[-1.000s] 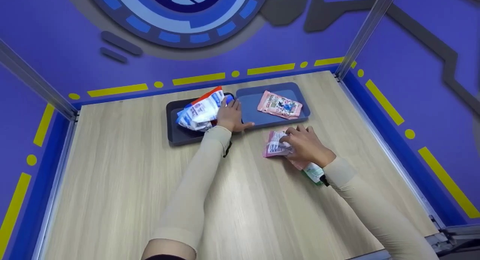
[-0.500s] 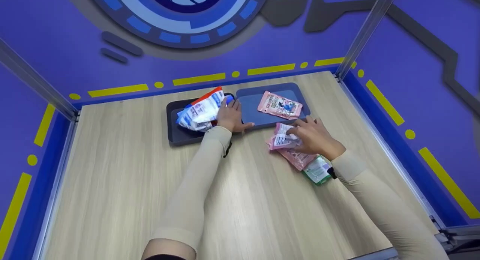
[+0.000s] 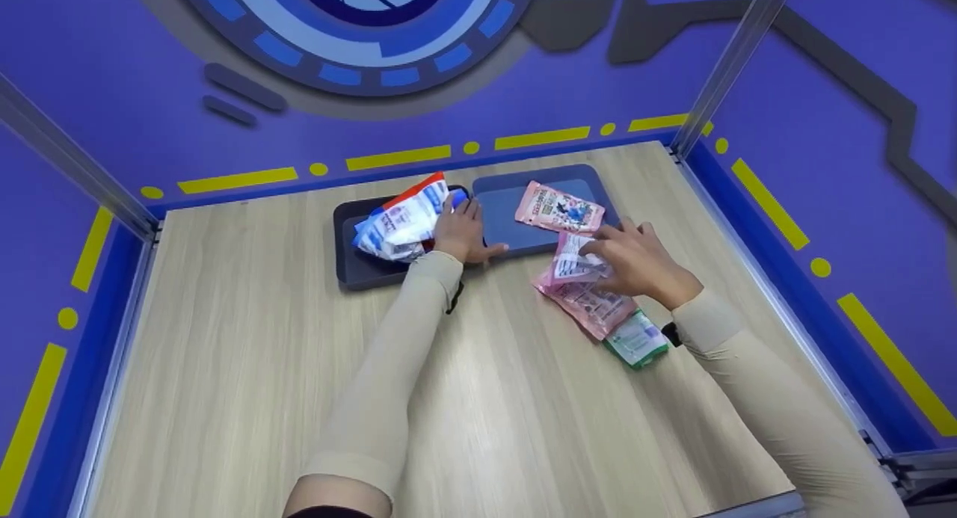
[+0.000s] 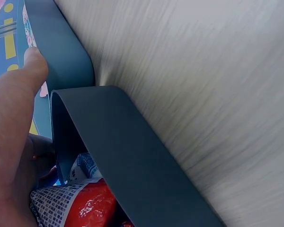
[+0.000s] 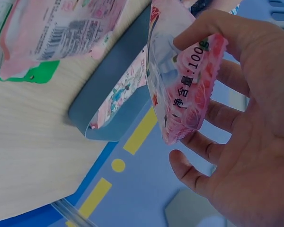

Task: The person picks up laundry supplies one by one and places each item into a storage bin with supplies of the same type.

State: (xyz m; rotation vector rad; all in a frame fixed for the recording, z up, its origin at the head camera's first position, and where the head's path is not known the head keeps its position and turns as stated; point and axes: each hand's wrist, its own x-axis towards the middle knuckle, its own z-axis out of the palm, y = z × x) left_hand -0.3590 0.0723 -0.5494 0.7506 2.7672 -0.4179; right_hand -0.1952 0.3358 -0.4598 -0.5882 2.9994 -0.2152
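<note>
My right hand [image 3: 639, 264] pinches a pink packet [image 3: 573, 260] by its edge, thumb on one face and fingers behind. In the right wrist view this packet [image 5: 191, 94] is tilted, with rose pictures and "100" printed on it. Below it on the table, another pink packet [image 3: 598, 309] overlaps a green-and-white packet [image 3: 639, 342]. My left hand [image 3: 460, 234] lies across the neighbouring edges of the dark tray [image 3: 347, 267] and the blue-grey tray [image 3: 499, 204], fingers extended and thumb out to the right. One pink packet [image 3: 561, 206] lies inside the blue-grey tray.
In the dark tray are a white-and-blue bag [image 3: 407, 219] and a red wrapper [image 4: 92, 205], partly behind my left hand. Both trays stand near the back wall [image 3: 419, 129] of the wooden table [image 3: 247, 353]. Metal-edged purple panels border the sides.
My right hand has lifted the pink packet and moved it up and right toward the blue-grey tray, uncovering more of the packets beneath. The left hand has stayed in place.
</note>
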